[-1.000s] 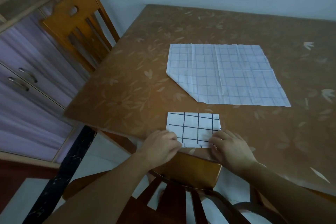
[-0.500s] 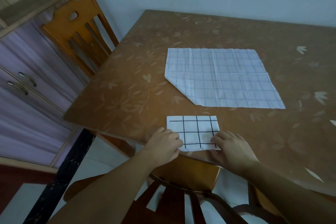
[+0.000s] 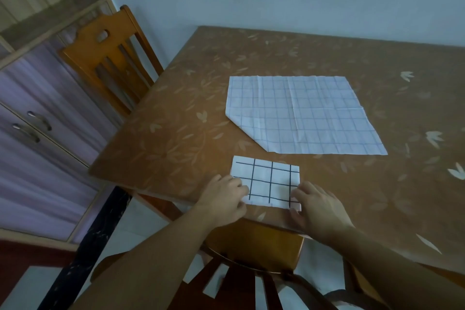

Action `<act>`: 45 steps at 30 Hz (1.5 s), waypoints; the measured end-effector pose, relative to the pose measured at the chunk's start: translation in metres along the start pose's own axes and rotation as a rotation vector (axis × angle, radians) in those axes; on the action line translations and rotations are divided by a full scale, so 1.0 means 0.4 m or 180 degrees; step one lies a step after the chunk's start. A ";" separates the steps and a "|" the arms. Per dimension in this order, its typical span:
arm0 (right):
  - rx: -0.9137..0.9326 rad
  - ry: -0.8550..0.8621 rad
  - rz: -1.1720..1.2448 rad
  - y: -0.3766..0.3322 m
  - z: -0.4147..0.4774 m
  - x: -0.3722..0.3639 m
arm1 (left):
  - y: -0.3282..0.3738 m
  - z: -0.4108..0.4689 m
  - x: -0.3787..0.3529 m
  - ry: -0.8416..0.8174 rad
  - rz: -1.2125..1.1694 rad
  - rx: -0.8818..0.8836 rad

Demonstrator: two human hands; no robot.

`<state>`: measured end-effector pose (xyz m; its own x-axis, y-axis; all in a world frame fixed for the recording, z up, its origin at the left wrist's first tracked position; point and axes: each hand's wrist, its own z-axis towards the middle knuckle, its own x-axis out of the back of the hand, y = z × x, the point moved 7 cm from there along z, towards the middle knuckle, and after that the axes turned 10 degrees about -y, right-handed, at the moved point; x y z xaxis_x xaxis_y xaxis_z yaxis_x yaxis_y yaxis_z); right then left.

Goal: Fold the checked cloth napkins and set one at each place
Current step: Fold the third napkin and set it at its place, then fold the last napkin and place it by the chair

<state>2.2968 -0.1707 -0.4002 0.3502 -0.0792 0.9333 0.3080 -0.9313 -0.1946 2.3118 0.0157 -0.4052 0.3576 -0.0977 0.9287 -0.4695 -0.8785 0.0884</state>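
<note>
A small folded napkin, white with bold black checks, lies flat near the table's front edge. My left hand holds its near left corner with curled fingers on top. My right hand holds the near right corner, fingers on the cloth and thumb at its edge. Farther back lies a larger napkin with fine blue checks, spread open, its near left corner folded over.
The brown table has a leaf pattern. One wooden chair stands at the table's left side and another chair's back is right below my hands. A cabinet with handles fills the left.
Both hands have stayed on the folded napkin's near corners, and it has slid a little farther in from the table's front edge.
</note>
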 end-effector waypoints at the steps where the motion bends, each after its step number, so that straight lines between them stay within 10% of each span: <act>1: -0.0024 0.0006 -0.0026 -0.005 -0.001 0.017 | -0.009 -0.004 0.011 -0.0002 -0.0096 0.0096; 19: -0.0719 0.0114 0.0738 -0.242 -0.059 0.329 | -0.213 -0.292 0.361 0.0184 -0.0624 0.0972; 33: -0.1020 0.0619 0.0745 -0.881 0.038 0.312 | -0.710 -0.729 0.349 0.0317 -0.0222 0.0886; 45: -0.1193 0.0611 0.1010 -0.976 0.317 0.305 | -0.948 -0.568 0.358 0.0245 -0.0394 0.0568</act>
<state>2.3314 0.2282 -0.2485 0.1956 -0.4091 0.8913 -0.1366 -0.9113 -0.3884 2.3576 0.4412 -0.2239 0.3379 0.0458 0.9401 -0.2732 -0.9510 0.1445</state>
